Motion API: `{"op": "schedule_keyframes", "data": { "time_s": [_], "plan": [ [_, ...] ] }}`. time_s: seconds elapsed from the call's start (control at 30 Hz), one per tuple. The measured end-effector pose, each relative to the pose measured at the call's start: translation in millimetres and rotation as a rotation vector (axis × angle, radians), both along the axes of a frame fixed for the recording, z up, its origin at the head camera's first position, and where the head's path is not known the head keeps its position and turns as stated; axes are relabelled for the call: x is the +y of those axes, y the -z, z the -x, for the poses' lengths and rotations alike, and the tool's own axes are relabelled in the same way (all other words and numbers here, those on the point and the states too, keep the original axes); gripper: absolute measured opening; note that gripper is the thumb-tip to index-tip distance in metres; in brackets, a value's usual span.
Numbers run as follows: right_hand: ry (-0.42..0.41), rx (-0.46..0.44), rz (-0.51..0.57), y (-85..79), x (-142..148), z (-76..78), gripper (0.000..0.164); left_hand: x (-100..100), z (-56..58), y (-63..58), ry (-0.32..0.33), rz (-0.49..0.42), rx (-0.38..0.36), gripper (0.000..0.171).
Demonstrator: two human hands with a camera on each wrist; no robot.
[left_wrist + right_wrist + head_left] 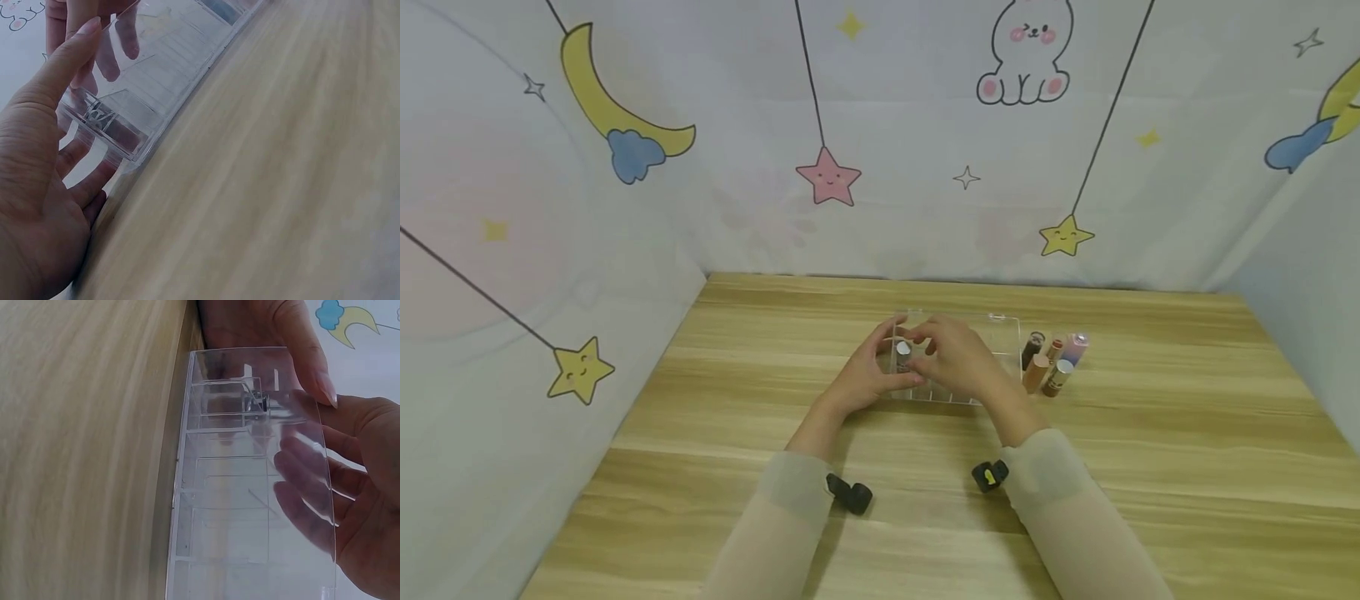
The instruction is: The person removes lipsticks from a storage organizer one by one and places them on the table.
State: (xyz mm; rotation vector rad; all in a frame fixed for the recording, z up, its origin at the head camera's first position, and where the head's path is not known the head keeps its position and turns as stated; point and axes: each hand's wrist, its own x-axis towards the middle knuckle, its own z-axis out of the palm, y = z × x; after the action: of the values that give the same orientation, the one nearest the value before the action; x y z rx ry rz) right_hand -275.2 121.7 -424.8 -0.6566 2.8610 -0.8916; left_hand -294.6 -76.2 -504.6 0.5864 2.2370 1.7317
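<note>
A clear plastic compartment box (1003, 340) stands on the table, with a silver-topped lipstick tube (903, 350) upright in its left end. My left hand (863, 377) wraps that end, its thumb along the near side and the other fingers at the end wall in the left wrist view. From above, my right hand (958, 358) reaches in and appears to pinch the top of the tube. Through the clear wall in the right wrist view, the right fingertips (294, 453) look blurred, and the tube (284, 409) is partly hidden.
Several lipsticks stand close to the box's right end, among them an orange tube (1036, 373), a brown tube with a silver cap (1057, 379) and a pink-purple tube (1076, 348). A printed white curtain (910, 233) hangs behind the wooden table (917, 533).
</note>
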Motion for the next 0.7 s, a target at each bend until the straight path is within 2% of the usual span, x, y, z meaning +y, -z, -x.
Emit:
{"op": "schedule_keyframes", "data": {
  "time_s": [0.23, 0.53, 0.7],
  "plan": [
    [0.000, 0.011, -0.008, 0.9, -2.8, 1.7, 0.036, 0.2, -1.8, -2.1, -0.012, 0.005, -0.004, 0.096],
    [0.006, 0.032, -0.007, 1.8, -7.4, 0.6, 0.020, -0.3, -2.4, -3.3, -0.012, 0.013, 0.006, 0.099],
    [0.012, 0.039, -0.015, 4.4, -8.3, 1.4, 0.020, -0.4, -2.2, -2.8, -0.008, 0.018, 0.007, 0.099]
  ]
}}
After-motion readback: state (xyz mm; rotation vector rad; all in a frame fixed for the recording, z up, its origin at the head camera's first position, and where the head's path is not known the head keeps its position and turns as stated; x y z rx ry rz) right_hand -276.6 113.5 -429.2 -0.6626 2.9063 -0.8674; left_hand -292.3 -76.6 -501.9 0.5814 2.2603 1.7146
